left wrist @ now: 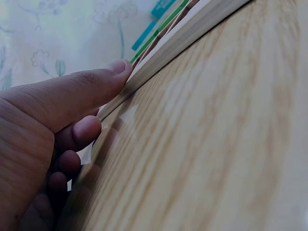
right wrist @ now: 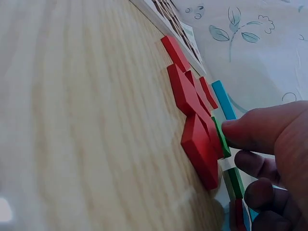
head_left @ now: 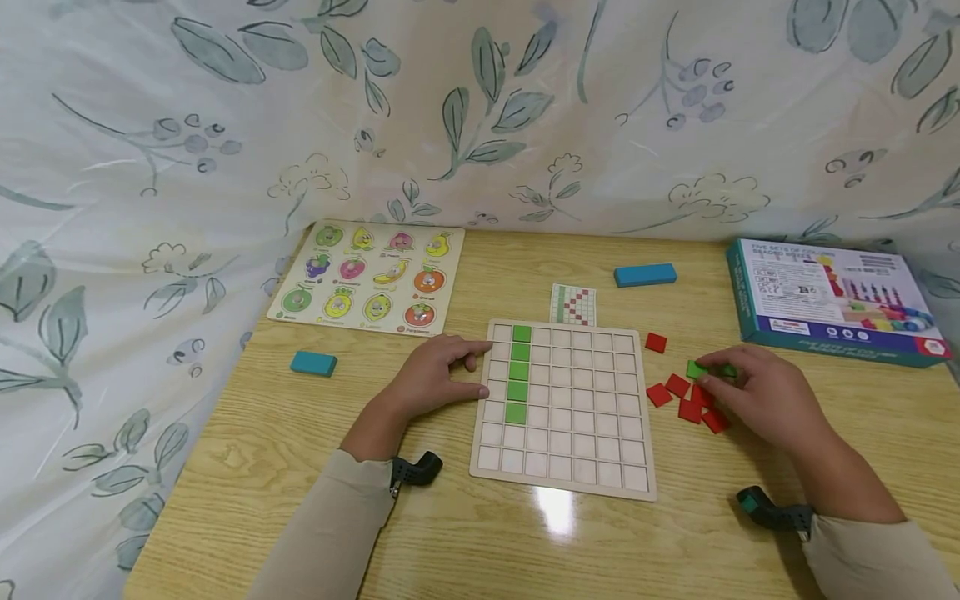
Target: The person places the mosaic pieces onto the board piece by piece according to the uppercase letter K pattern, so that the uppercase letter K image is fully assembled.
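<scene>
The right hand point(head_left: 757, 396) rests on the wooden table point(head_left: 300, 467), to the right of a pale grid board point(head_left: 570, 417). Its thumb and fingers curl onto a small green tile point(head_left: 697, 369) lying among a loose cluster of red tiles point(head_left: 686, 402). In the right wrist view the thumb tip presses against the edge of the green tile point(right wrist: 221, 139), which touches a red tile point(right wrist: 199, 149). The left hand point(head_left: 435, 375) lies flat beside the board's left edge with its fingers relaxed and its fingertips touching the frame. A column of green tiles point(head_left: 519, 373) fills part of the board's second column. A single red tile point(head_left: 656, 342) sits apart, just off the board's upper right corner.
</scene>
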